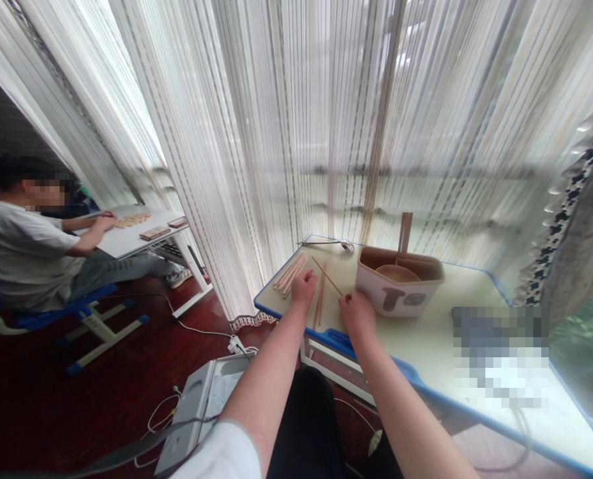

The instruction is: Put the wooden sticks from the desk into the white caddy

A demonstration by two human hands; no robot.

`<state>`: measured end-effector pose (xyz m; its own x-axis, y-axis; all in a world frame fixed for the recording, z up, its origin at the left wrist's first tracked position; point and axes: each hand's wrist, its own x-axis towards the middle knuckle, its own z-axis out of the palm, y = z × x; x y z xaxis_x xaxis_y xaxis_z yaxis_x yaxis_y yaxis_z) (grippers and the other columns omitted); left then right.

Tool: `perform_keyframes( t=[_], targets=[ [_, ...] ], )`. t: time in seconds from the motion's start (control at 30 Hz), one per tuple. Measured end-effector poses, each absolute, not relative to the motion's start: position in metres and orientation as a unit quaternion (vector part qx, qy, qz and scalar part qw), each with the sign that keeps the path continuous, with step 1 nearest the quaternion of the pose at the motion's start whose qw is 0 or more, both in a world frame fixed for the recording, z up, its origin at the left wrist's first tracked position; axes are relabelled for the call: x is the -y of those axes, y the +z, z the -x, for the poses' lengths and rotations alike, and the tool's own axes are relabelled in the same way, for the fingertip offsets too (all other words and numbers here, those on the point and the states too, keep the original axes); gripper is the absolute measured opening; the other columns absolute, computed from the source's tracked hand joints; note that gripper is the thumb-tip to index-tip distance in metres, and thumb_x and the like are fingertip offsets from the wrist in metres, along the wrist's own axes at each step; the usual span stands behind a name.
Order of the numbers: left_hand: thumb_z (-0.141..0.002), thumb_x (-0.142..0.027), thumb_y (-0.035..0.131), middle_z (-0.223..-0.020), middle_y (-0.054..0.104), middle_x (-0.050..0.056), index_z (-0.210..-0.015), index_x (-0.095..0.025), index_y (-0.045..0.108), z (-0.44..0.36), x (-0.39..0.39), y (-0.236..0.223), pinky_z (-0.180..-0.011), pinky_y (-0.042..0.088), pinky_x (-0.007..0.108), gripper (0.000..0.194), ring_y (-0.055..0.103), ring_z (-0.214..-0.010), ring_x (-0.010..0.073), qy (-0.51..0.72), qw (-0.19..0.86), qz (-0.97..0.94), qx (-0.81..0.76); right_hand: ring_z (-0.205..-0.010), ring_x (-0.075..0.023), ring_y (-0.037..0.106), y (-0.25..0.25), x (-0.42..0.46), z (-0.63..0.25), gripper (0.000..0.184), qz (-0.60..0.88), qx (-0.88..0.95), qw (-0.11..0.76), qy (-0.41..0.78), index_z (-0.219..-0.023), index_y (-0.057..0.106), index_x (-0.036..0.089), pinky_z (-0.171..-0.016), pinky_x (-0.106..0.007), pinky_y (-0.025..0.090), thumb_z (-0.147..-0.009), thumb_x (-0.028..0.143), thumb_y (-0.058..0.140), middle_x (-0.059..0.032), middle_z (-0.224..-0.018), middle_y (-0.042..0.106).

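My right hand (358,314) pinches the near end of a thin brown chopstick (328,276), which slants up and left over the table. Left of it, my left hand (303,287) has its fingers curled in; whether they hold anything is too small to make out. Beside and beyond the left hand lies a pile of pale wooden chopsticks (289,276). Between my hands, a few more chopsticks (319,303) lie on the tabletop. Just past my right hand stands a brown and white utensil holder (400,293) with compartments; brown chopsticks (405,233) stand upright at its back.
Metal cutlery (346,246) lies at the back of the blue-edged table (430,342). A blurred-out object (500,352) is on the right. Sheer curtains (256,146) hang behind. A person (21,246) works at another table (121,247) on the left. Cables (196,327) run across the floor.
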<state>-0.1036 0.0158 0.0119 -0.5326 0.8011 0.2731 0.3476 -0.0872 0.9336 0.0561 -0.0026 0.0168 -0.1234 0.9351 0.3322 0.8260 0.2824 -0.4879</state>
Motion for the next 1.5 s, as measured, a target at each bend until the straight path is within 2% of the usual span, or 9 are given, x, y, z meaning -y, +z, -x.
perform_keyframes(
  t=[0.07,0.2,0.4,0.63,0.9,1.07,1.23,1.5],
  targets=[
    [-0.072,-0.033,0.055,-0.088,0.068,0.009,-0.089,-0.016,0.068,0.104,-0.016,0.011,-0.08,0.042,0.031,0.027,0.06,-0.086,0.0199,0.592,0.208,-0.448,-0.637,-0.082,-0.0218,0.06,0.017,0.001,-0.058,0.028,0.578,0.747,0.311,0.108,-0.085,0.064,0.014,-0.071,-0.03,0.041,-0.083,0.027,0.039,-0.0132,-0.088,0.065],
    [-0.073,-0.036,0.054,-0.074,0.068,0.006,-0.076,-0.016,0.069,0.103,-0.017,0.011,-0.071,0.044,0.03,0.026,0.06,-0.07,0.0171,0.592,0.234,-0.46,-0.619,-0.077,-0.019,0.061,0.016,-0.003,-0.061,0.028,0.537,0.765,0.323,0.147,-0.084,0.066,0.015,-0.068,-0.026,0.042,-0.082,0.029,0.042,-0.0099,-0.083,0.067],
    [-0.069,-0.037,0.059,-0.075,0.067,0.007,-0.087,-0.013,0.068,0.104,-0.02,0.01,-0.063,0.044,0.027,0.032,0.057,-0.062,0.0137,0.619,0.272,-0.455,-0.579,-0.07,-0.0178,0.06,0.013,-0.004,-0.059,0.026,0.502,0.777,0.333,0.183,-0.082,0.068,0.014,-0.065,-0.026,0.041,-0.08,0.031,0.047,-0.0085,-0.077,0.067],
    [-0.065,-0.035,0.062,-0.075,0.066,0.006,-0.085,-0.012,0.065,0.106,-0.017,0.012,-0.063,0.042,0.025,0.031,0.055,-0.062,0.0118,0.659,0.299,-0.408,-0.557,-0.067,-0.0159,0.058,0.011,-0.005,-0.058,0.023,0.471,0.784,0.348,0.206,-0.081,0.068,0.017,-0.063,-0.025,0.04,-0.079,0.031,0.049,-0.0064,-0.075,0.066],
    [-0.066,-0.034,0.06,-0.078,0.066,0.006,-0.086,-0.012,0.064,0.09,-0.011,0.027,-0.055,0.037,0.021,0.029,0.053,-0.06,0.0092,0.703,0.324,-0.345,-0.531,-0.063,-0.0147,0.057,0.014,-0.002,-0.057,0.017,0.462,0.77,0.381,0.219,-0.079,0.066,0.018,-0.061,-0.025,0.04,-0.077,0.029,0.053,-0.0049,-0.074,0.065],
    [-0.064,-0.034,0.063,-0.08,0.066,0.005,-0.087,-0.012,0.064,0.068,0.0,0.052,-0.058,0.039,0.021,0.031,0.055,-0.065,0.01,0.722,0.309,-0.364,-0.5,-0.063,-0.015,0.057,0.017,-0.001,-0.057,0.016,0.449,0.746,0.434,0.231,-0.079,0.064,0.017,-0.063,-0.026,0.041,-0.077,0.027,0.051,-0.0052,-0.075,0.064],
    [-0.066,-0.034,0.064,-0.081,0.067,0.006,-0.088,-0.014,0.065,0.06,0.01,0.074,-0.066,0.044,0.025,0.029,0.06,-0.074,0.0143,0.689,0.296,-0.459,-0.476,-0.065,-0.0159,0.057,0.016,0.002,-0.057,0.02,0.422,0.743,0.465,0.231,-0.083,0.061,0.017,-0.065,-0.027,0.042,-0.082,0.029,0.044,-0.0057,-0.078,0.064],
    [-0.071,-0.033,0.06,-0.08,0.067,0.006,-0.087,-0.014,0.065,0.055,0.018,0.094,-0.069,0.047,0.027,0.026,0.062,-0.074,0.0155,0.649,0.237,-0.531,-0.491,-0.069,-0.0163,0.056,0.016,0.003,-0.058,0.024,0.388,0.735,0.51,0.221,-0.093,0.059,0.016,-0.067,-0.029,0.043,-0.085,0.03,0.041,-0.0078,-0.084,0.062]
  ],
)
